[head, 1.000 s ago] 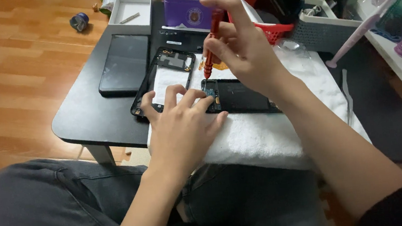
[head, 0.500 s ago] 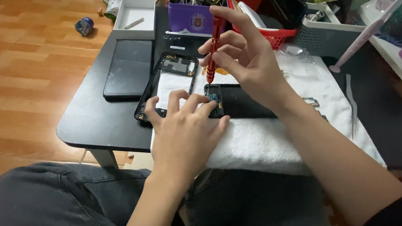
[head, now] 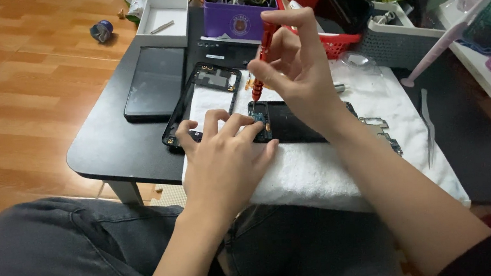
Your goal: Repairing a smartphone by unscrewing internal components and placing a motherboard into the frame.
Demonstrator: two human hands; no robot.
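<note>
On the white towel [head: 318, 173] that covers the near right part of the black table [head: 112, 148], we note an opened phone body [head: 308, 121] lying flat, its circuit board exposed at the left end. From the head view, our left hand [head: 226, 157] rests palm down on the towel with fingers spread apart, the fingertips [head: 251, 133] pressing the phone's left end; it grips nothing. Our right hand [head: 299, 75] is closed around a red screwdriver [head: 261, 61], held nearly upright, with the tip set down at the phone's upper left corner. Just left of the phone lies a black phone frame [head: 182, 111], partly on the towel. Farther toward the table's left edge sits a dark phone panel [head: 156, 83]. Along the far edge stand a white tray [head: 160, 22], a purple box [head: 236, 19] and a red basket [head: 337, 43]. Tweezers [head: 427, 126] lie near the towel's right edge.
</note>
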